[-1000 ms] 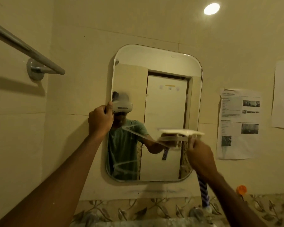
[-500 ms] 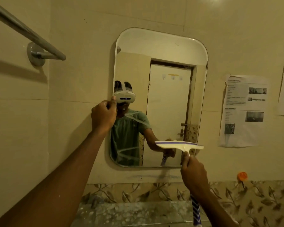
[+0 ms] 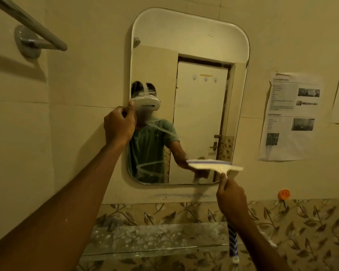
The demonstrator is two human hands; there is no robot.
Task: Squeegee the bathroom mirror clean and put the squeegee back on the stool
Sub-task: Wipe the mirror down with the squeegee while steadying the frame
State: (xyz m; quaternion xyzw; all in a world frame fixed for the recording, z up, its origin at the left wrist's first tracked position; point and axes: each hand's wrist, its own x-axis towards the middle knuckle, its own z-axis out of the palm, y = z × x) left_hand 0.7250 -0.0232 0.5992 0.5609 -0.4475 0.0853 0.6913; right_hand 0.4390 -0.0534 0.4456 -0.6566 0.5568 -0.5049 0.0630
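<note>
My right hand [image 3: 230,200] was closed round the neck of the squeegee [image 3: 215,165], whose blade lay level across the lower right corner of the mirror [image 3: 194,55]; whether the rubber touched the glass I could not tell. My left hand [image 3: 119,125] was curled on the mirror's left edge, thumb and fingers pinching the rim to steady it. Soapy streaks [image 3: 153,165] remained on the lower left of the glass, so I judged the job part done. To finish the pass well, I judged the blade should stay flat and run off the bottom rim, then overlap leftward. The blade's right end overhung the frame onto the wall. Room to the right ended near the posted paper [image 3: 290,116]; below lay the speckled ledge [image 3: 155,237]. The stool was not in view.
</note>
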